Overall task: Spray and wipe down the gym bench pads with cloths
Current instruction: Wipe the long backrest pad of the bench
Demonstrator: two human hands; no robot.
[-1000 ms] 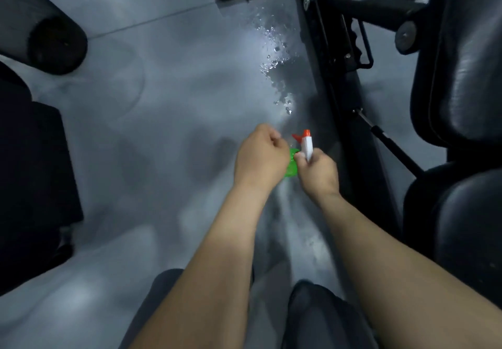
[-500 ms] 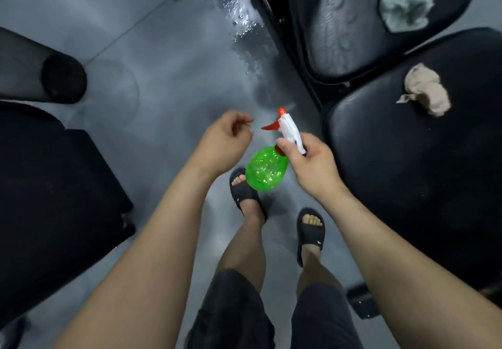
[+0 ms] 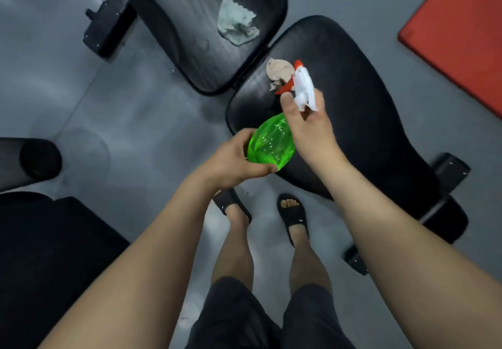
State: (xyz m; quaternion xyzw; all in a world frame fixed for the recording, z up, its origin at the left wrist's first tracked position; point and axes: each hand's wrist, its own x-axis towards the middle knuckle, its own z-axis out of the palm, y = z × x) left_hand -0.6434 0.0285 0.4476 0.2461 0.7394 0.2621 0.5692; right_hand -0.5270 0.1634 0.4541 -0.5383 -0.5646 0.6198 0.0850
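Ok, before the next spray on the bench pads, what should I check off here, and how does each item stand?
1. Grip on spray bottle: ok; left hand grips its green body, right hand holds the white head.
2. Finger on trigger: cannot tell.
3. Aim: ok; nozzle is over the near pad.
4. Cloths ready: ok; beige cloth on the near pad, grey cloth on the far pad.
5. Hand free to wipe: not ok; both hold the bottle.
6. Liquid left: cannot tell.

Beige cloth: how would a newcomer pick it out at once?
Find the nearer black pad, below the right hand. The beige cloth lies crumpled at its far end. The other cloth is grey-green and lies on the farther pad.
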